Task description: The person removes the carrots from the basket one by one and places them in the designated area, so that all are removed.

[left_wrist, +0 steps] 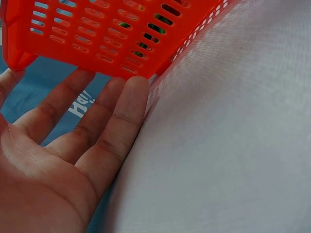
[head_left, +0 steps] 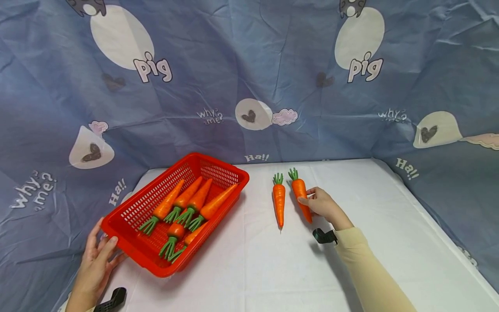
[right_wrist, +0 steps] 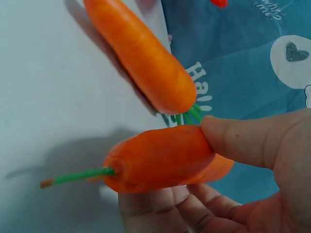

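My right hand (head_left: 321, 203) grips a carrot (head_left: 299, 189) with bright green leaves, thumb on one side and fingers on the other. In the right wrist view the held carrot (right_wrist: 160, 158) shows a thin green stalk at its end and casts a shadow on the cloth. Just left of it, a second carrot (head_left: 279, 200) lies on the table, leaves pointing away. At the far left, my left hand (head_left: 95, 264) holds the near left end of a red basket (head_left: 156, 268), thumb at the rim. Its fingertips touch the basket's lower part in the left wrist view. Several carrots (head_left: 212, 206) lie inside.
A white cloth (head_left: 265, 268) covers the table. Behind and at both sides hangs a blue printed curtain (head_left: 218, 56). Black wrist cameras (head_left: 324, 236) sit on both wrists.
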The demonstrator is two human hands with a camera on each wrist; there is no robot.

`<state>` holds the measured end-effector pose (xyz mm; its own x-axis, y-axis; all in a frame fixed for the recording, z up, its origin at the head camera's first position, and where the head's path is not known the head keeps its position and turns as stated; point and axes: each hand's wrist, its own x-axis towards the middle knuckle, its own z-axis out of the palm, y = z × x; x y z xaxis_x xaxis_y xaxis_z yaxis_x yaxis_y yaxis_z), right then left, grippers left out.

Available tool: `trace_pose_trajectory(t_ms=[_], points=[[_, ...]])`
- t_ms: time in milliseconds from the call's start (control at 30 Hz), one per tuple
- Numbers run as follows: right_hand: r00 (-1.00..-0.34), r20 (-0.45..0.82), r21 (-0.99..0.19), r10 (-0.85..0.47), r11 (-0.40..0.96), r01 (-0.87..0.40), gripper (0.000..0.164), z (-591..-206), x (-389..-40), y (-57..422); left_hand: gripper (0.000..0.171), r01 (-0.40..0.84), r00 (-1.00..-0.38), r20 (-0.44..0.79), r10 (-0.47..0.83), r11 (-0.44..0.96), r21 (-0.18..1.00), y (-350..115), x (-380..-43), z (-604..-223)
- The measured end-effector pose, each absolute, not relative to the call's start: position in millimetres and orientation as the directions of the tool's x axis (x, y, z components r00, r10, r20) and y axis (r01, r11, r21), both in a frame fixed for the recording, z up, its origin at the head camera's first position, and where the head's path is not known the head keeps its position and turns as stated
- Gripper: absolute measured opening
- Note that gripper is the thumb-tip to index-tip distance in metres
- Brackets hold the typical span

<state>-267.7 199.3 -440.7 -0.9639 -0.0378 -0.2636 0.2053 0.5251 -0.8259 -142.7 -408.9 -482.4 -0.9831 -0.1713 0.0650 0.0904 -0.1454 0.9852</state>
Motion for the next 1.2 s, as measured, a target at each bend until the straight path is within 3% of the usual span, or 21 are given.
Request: trace_pose_trajectory(t_ms=[333,800,1000,1200], points=[[-0.961,-0.276,-0.766,-0.009,0.606,0.214,0.042,-444.7,-260.7,200.3,0.073,0.115,-0.983,0.09,-0.163,-0.148,0.982,-409.2,-143.2,-481.3],[-0.955,-0.296,-0.651,-0.031,0.738,0.178,0.048,-440.2,-265.6,192.7,0.074,0.081,-0.984,0.054,-0.17,-0.152,0.985,-410.8,-141.3,-480.9],[-0.948,-0.315,-0.639,-0.039,0.747,0.182,0.058,-443.7,-267.1,191.8,0.078,0.003,-0.981,-0.019,-0.191,-0.113,0.994,-410.0,-142.3,-478.8],[-0.949,-0.311,-0.621,-0.047,0.766,0.165,0.066,-444.0,-268.0,190.9,0.077,0.005,-0.981,-0.016,-0.194,-0.11,0.994,-409.4,-142.3,-479.1]])
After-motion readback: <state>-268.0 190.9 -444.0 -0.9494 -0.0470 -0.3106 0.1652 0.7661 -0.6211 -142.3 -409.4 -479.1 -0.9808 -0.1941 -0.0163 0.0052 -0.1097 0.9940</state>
